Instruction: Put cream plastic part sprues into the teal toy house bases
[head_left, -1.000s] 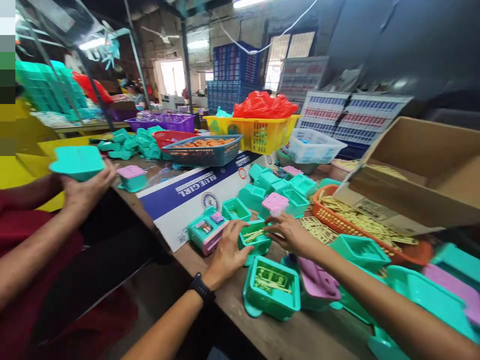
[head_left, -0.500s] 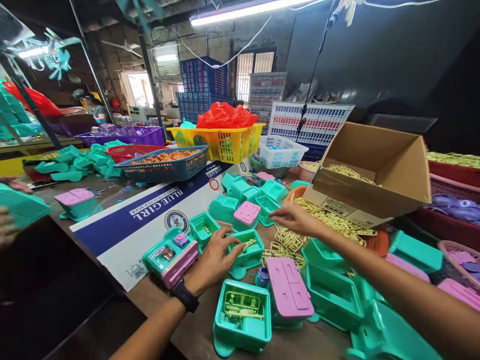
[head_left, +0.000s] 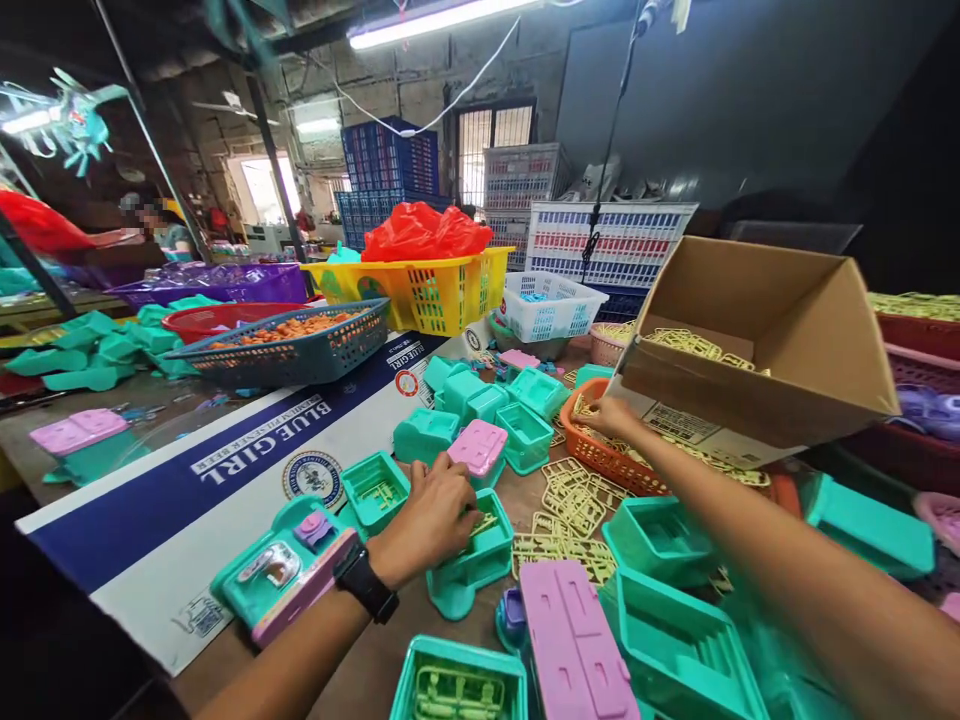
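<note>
My left hand [head_left: 431,515], with a black watch on the wrist, rests over a teal plastic toy shell [head_left: 474,560] that has yellow parts inside, fingers curled on its rim. My right hand [head_left: 611,415] reaches out to the orange basket [head_left: 600,460] of yellow part frames, fingers down among the frames at its edge; whether it grips one is hidden. More yellow frames [head_left: 574,505] lie loose on the table between the hands. A finished teal-and-pink toy [head_left: 289,565] sits left of my left wrist.
Several teal shells and pink lids [head_left: 574,640] crowd the near table. A tilted cardboard box [head_left: 757,335] sits over the orange basket. A flattened carton [head_left: 195,480], blue basket [head_left: 285,350], yellow basket [head_left: 420,285] and white basket [head_left: 551,305] stand behind. A person [head_left: 154,225] is far left.
My right hand moved away from the pink-lidded shell and out to the orange basket. My left hand stayed on the teal shell. The view swung right, and the neighbour's hands left the picture.
</note>
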